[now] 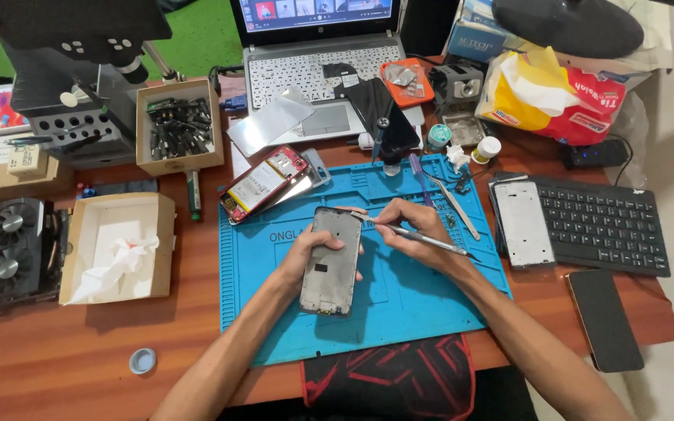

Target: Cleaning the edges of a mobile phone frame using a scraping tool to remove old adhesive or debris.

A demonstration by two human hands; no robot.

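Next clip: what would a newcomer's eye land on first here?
Centre frame, on the blue repair mat, the left hand steadies an opened phone frame while the right hand works tweezers at its top edge. A red opened phone lies behind.

Single head view, steeply down, fairly near blue mat (431, 304), desk (56, 351).

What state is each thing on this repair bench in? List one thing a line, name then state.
Phone frame: back off, held tilted by the left hand.
Metal tool: gripped in the right hand, tip at the frame's top edge.
Red phone: opened, insides showing.
Laptop: lid up, screen lit.
Black phone: screen dark, lying flat.
White box: open, crumpled tissue inside.
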